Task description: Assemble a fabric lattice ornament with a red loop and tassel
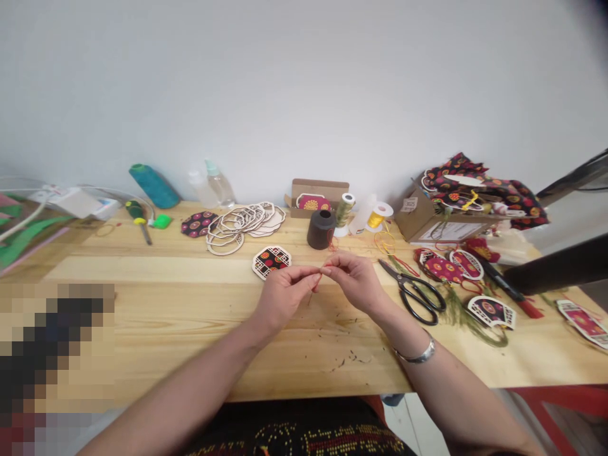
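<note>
My left hand and my right hand meet above the middle of the wooden table, fingertips almost touching. Each is closed in a pinch on a thin thread, whose loose end hangs below the left fingers. Its colour is hard to make out, perhaps reddish. Just beyond my left hand lies an octagonal ornament with a pale lattice frame over patterned dark cloth. A black thread cone stands behind the hands, with fine red thread beside it. Black-handled scissors rest to the right of my right hand.
Pale wooden frames lie piled at back left, near a screwdriver and teal thread cone. Yellow thread and a cardboard box of patterned cloth stand at back right. Tasselled ornaments and a black post are right.
</note>
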Tool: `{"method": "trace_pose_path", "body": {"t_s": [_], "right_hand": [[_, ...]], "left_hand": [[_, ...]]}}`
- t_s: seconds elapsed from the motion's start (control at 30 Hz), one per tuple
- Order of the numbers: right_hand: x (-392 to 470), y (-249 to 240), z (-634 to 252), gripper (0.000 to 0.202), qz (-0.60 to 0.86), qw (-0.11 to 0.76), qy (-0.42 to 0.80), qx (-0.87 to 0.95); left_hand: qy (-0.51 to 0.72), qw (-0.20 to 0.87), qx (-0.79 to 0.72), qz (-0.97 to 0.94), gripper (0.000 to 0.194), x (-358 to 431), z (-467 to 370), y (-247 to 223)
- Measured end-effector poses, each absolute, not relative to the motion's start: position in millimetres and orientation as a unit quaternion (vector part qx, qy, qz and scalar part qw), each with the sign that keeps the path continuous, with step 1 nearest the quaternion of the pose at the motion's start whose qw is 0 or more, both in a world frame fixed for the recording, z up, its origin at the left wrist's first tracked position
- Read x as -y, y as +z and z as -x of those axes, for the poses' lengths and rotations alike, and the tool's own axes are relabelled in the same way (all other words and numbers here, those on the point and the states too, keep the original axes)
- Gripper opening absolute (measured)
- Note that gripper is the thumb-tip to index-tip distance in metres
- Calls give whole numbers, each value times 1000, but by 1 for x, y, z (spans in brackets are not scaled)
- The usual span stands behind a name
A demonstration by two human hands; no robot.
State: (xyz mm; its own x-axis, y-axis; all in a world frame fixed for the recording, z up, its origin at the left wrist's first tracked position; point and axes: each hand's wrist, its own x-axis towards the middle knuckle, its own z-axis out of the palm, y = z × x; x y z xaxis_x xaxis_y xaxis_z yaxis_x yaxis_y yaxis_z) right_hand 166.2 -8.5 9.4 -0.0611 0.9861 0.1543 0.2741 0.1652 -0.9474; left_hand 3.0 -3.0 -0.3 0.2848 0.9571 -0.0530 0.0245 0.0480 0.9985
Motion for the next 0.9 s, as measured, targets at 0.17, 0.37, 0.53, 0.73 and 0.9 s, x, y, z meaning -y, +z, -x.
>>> {"method": "trace_pose_path", "body": {"t_s": [0.17,0.37,0.53,0.73,0.9], "right_hand": [[9,10,-165,19,510,452,381,625],[9,13,-161,21,494,448,497,556],[13,5,-150,32,455,383,627,502],[24,0,-144,23,522,378,441,624],[33,0,-146,25,506,349,144,776]], "left_hand": [[410,518,-446,-604,15,3,-3,2],[467,501,-453,-571,13,3,-4,2],[499,462,-467,-565,12,1,-3,-2],[500,444,-504,-546,12,0,-2,-1],[502,406,-516,-563,11,0,-2,1]]}}
